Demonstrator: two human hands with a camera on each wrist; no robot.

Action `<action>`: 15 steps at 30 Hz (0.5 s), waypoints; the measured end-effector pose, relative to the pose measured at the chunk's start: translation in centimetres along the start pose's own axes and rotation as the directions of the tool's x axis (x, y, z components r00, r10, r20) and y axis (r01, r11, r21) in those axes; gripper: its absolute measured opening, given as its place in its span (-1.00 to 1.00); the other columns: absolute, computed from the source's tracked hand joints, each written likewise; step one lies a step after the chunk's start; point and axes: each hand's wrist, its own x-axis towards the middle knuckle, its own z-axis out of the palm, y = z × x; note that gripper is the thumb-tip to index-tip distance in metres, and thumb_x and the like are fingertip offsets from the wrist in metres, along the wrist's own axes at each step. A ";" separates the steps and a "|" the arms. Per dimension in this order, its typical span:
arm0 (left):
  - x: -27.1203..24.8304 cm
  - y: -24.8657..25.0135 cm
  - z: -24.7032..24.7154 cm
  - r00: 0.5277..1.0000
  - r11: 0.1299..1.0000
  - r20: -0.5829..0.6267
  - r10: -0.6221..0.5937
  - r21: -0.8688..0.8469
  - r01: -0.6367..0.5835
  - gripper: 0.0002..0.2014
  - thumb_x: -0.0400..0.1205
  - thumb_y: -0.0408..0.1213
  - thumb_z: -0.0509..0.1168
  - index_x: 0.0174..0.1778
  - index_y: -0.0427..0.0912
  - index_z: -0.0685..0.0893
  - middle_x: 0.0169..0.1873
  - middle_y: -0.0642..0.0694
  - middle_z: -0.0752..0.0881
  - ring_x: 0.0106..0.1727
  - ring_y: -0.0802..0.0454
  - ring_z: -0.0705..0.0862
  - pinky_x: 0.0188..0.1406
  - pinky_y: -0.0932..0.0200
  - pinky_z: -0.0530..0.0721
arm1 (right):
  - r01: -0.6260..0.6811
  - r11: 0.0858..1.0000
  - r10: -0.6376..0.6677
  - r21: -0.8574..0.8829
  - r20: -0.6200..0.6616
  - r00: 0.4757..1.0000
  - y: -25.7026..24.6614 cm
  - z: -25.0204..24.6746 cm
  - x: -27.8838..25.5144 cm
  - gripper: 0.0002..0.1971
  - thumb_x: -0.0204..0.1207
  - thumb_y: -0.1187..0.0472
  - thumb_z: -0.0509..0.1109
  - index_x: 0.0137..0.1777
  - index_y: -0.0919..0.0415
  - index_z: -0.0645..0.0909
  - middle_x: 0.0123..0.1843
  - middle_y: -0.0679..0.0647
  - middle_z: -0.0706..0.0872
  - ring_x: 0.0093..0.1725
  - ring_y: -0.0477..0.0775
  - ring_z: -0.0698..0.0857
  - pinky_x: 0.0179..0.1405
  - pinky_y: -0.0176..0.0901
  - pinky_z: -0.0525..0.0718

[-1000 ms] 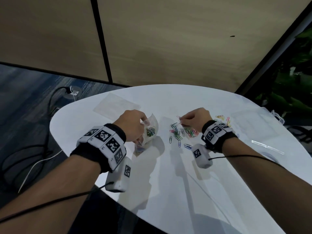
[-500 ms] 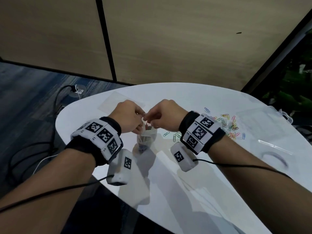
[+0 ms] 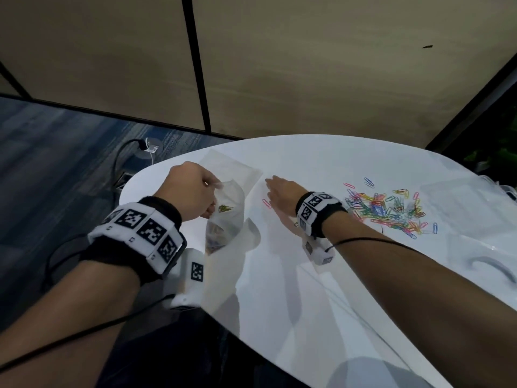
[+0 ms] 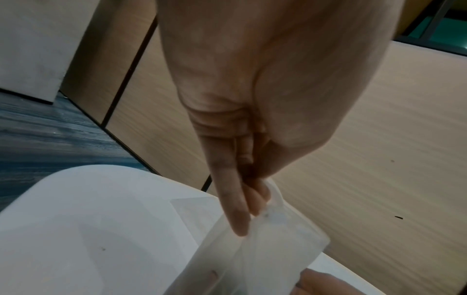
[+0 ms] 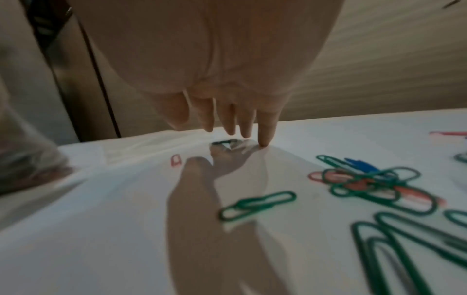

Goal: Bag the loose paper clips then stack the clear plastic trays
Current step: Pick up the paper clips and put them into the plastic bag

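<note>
My left hand (image 3: 193, 189) pinches the top edge of a small clear plastic bag (image 3: 228, 217) with several coloured paper clips inside; the bag (image 4: 265, 249) hangs over the white table's left part. My right hand (image 3: 279, 191) is flat over the table, fingers straight, fingertips (image 5: 264, 139) touching the surface and holding nothing. A pink clip (image 3: 267, 203) lies by its thumb side, a dark green clip (image 5: 223, 142) just under the fingers. A heap of loose coloured paper clips (image 3: 389, 211) lies to the right of that wrist. Clear plastic trays (image 3: 461, 194) sit at the far right.
The round white table (image 3: 279, 289) ends close on the left and front, with dark carpet and cables beyond. A flat clear bag (image 3: 232, 166) lies behind the held one. Another clear tray piece with a grey handle (image 3: 492, 270) is at the right edge.
My right hand has left the bag's mouth, opened, and moved right and down onto the table. The left hand still holds the bag, which now hangs with clips inside.
</note>
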 end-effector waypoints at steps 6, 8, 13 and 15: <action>-0.5 1.2 1.4 0.998 0.998 0.055 0.030 0.044 -0.033 -0.76 0.71 -0.52 0.20 0.05 -0.25 0.78 -0.30 -0.36 0.83 -0.38 -0.13 0.81 -0.20 -0.04 0.89 | 0.234 0.903 -0.208 -0.360 0.110 0.972 0.5 4.5 -2.4 -0.28 0.61 -0.23 -0.20 0.69 0.16 0.05 0.73 0.23 0.00 0.68 0.27 0.10 0.60 0.26 0.18; -0.7 1.4 1.7 0.997 0.998 0.069 0.026 0.051 -0.030 -0.72 0.68 -0.56 0.18 0.06 -0.27 0.78 -0.28 -0.37 0.83 -0.38 -0.13 0.81 -0.17 -0.04 0.89 | 0.270 0.843 -0.249 -0.465 0.108 0.962 2.4 5.4 -4.5 -0.26 0.62 -0.31 -0.21 0.71 0.09 -0.08 0.75 0.14 -0.11 0.71 0.24 0.00 0.64 0.29 0.06; -0.9 2.4 3.1 0.991 0.994 0.129 0.028 0.106 -0.042 -0.63 0.59 -0.64 0.13 0.06 -0.26 0.78 -0.34 -0.33 0.83 -0.36 -0.19 0.85 -0.09 -0.10 0.89 | 0.059 0.867 -0.025 -0.495 0.074 0.997 7.9 4.2 -7.6 -0.24 0.63 -0.34 -0.10 0.71 -0.03 -0.22 0.75 -0.03 -0.24 0.72 0.27 -0.16 0.63 0.42 -0.05; -0.9 2.7 3.7 0.989 0.991 0.145 0.040 0.117 -0.058 -0.63 0.58 -0.64 0.13 0.05 -0.26 0.79 -0.36 -0.32 0.83 -0.32 -0.23 0.87 -0.08 -0.13 0.89 | 0.035 0.899 0.010 -0.437 0.100 0.995 8.8 4.0 -8.4 -0.29 0.69 -0.21 -0.02 0.72 0.03 -0.18 0.76 0.00 -0.22 0.71 0.31 -0.07 0.63 0.38 0.07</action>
